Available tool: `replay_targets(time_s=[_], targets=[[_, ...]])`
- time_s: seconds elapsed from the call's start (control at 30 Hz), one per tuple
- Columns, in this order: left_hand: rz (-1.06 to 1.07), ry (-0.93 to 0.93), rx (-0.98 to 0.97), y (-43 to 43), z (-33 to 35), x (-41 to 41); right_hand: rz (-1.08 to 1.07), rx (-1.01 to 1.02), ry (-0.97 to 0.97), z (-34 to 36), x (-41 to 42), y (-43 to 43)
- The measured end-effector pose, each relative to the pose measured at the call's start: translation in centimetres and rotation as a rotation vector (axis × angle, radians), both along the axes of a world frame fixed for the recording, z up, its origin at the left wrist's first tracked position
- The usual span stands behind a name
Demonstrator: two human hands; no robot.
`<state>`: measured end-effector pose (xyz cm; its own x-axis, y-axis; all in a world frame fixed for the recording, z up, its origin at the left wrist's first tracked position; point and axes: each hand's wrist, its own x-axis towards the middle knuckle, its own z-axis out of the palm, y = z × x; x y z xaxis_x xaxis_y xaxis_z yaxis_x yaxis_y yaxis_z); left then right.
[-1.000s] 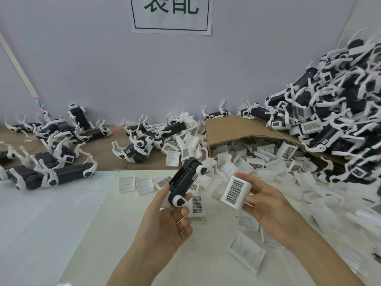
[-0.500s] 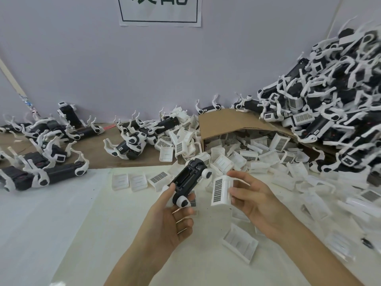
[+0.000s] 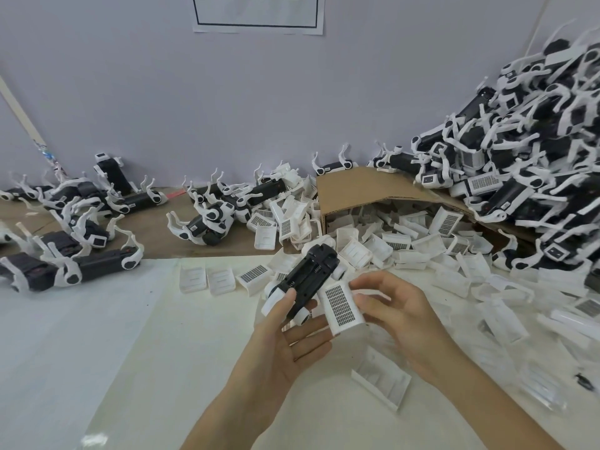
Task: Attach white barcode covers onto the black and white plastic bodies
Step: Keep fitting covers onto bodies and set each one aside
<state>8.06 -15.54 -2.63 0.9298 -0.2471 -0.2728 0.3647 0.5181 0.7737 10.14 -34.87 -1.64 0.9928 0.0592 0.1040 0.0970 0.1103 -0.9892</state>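
With the left hand (image 3: 287, 339), gripping a black oblong plastic body with white end pieces (image 3: 310, 277) up over the white-covered tabletop (image 3: 97, 352). Thumb pressed on a white piece at the near end, fingers curled underneath, open compartment facing up. With the right hand (image 3: 402, 313), pinching a white plastic barcode cover (image 3: 341, 305) between thumb and fingertips, printed side up. Held right beside the body's near end, touching or nearly so, can't really tell. Not seated on the body yet.

As for writing, just a grid of dark bars on the cover, no readable digits. Up on the wall, a white paper sign with a dark frame (image 3: 258, 14), cut off by the top edge, so unreadable.

Further back, a brown cardboard box on its side (image 3: 373, 193) spilling more white covers, plus a big heap of black-and-white bodies (image 3: 535, 141) over on the right.
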Motion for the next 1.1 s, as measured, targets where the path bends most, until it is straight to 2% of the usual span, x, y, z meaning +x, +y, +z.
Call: replay_targets(time_s=[0.1,0.53,0.7,0.83,0.97,1.1], targets=[[0.017,-0.043,0.015,-0.1,-0.1,-0.1,-0.068,-0.292,-0.12,-0.2,-0.1,0.2],[0.045,-0.186,0.24,-0.2,-0.4,-0.2,-0.002,-0.51,-0.074,-0.6,-0.6,0.7],[0.184,-0.234,0.283,-0.5,-0.3,-0.2,0.069,-0.519,-0.125,-0.7,-0.6,0.8],[0.302,-0.227,0.328,-0.1,-0.2,0.1,-0.011,-0.698,-0.324,-1.0,-0.9,0.6],[0.325,-0.225,0.375,0.0,-0.3,0.1,-0.084,-0.82,-0.678,-0.4,-1.5,0.8],[0.292,-0.284,0.494,-0.4,-0.4,-0.1,-0.169,-0.817,-0.895,-0.1,-1.4,0.8]])
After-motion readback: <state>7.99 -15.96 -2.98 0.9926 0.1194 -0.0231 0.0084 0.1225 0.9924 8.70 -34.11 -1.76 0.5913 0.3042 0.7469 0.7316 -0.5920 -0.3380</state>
